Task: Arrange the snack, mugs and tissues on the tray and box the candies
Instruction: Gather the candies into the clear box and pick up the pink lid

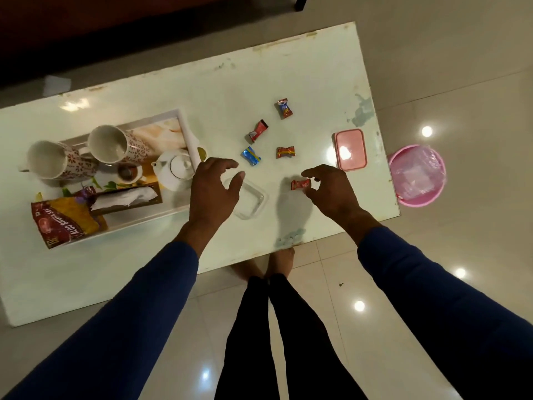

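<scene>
Head view: the right hand (326, 192) pinches a red candy (300, 184) just right of the clear box (250, 201), over which the left hand (215, 192) hovers, fingers loosely spread. Four candies (251, 156) lie beyond the box on the desk (288, 67).

1. The tray (189, 134) sits at the worktop's (288, 67) left end.
2. Two mugs (109, 144), the tissues (127, 197) and the snack (65, 223) are on the tray.
3. The candies (284, 108) lie mid-worktop.
4. The lid (350, 150) lies by the right edge.
5. The box (249, 202) sits near the front edge.
</scene>
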